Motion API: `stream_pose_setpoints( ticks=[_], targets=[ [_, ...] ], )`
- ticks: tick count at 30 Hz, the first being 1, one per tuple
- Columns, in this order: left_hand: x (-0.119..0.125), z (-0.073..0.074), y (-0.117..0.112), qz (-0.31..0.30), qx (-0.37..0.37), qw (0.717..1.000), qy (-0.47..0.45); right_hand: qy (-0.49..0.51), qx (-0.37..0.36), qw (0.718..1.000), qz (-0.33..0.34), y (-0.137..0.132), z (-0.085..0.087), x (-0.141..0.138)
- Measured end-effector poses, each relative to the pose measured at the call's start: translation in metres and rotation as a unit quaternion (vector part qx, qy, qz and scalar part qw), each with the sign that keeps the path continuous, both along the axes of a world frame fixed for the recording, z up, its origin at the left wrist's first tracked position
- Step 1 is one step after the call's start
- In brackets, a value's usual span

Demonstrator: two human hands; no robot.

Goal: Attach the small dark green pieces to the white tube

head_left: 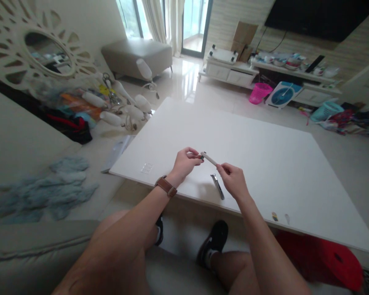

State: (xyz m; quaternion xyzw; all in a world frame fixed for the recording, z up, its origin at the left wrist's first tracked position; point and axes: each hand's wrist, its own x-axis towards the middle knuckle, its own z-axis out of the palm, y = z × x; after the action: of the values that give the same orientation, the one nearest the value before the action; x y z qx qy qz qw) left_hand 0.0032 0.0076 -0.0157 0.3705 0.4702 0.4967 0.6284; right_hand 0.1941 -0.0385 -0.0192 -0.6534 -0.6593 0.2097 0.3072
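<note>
While slim metal tool (218, 188) lies by near edge of white counter (264, 151), just beyond, right hand (233, 179) gripping pale stick (210, 158), left hand (186, 164) pinching small dark piece (202, 157) by stick's left tip, contact unclear. Small translucent sheet (146, 168) at left. Far: pink basket (260, 94), blue-and-white fan (283, 95), black television (320, 18).

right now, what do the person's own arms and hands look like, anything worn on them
The left forearm and right forearm show no sleeves. The left hand is gloveless, with a wide brown strap around its wrist; the right hand is gloveless, its wrist unadorned.
</note>
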Motion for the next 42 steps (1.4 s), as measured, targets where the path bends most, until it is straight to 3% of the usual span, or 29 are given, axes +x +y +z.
stream_pose_setpoints(
  ticks=[6, 12, 17, 22, 32, 38, 42],
  targets=[
    [0.002, 0.0, 0.001, 0.002, -0.006, 1.0, 0.003, -0.017, 0.041, 0.997, -0.071, 0.0, 0.003, -0.001],
    [0.001, -0.001, 0.0, 0.008, -0.003, 1.0, -0.008, -0.021, 0.019, 0.999, -0.036, -0.001, 0.003, -0.001],
    [0.0, -0.003, 0.001, 0.003, -0.006, 1.0, -0.005, -0.026, 0.033, 0.992, -0.122, 0.001, 0.003, 0.005],
    [0.001, 0.0, 0.001, -0.002, -0.006, 1.0, -0.012, 0.002, 0.034, 0.997, -0.062, -0.002, 0.004, 0.001],
    [0.001, 0.002, 0.0, 0.005, -0.006, 1.0, -0.017, -0.001, 0.018, 0.999, -0.028, -0.002, 0.001, -0.005],
    [0.001, 0.001, -0.001, 0.007, -0.005, 1.0, -0.004, 0.001, 0.032, 0.995, -0.095, 0.0, -0.002, -0.001],
    [0.001, 0.002, -0.002, 0.002, -0.003, 1.0, -0.011, 0.037, 0.031, 0.998, -0.05, -0.001, -0.001, -0.003]
  ],
)
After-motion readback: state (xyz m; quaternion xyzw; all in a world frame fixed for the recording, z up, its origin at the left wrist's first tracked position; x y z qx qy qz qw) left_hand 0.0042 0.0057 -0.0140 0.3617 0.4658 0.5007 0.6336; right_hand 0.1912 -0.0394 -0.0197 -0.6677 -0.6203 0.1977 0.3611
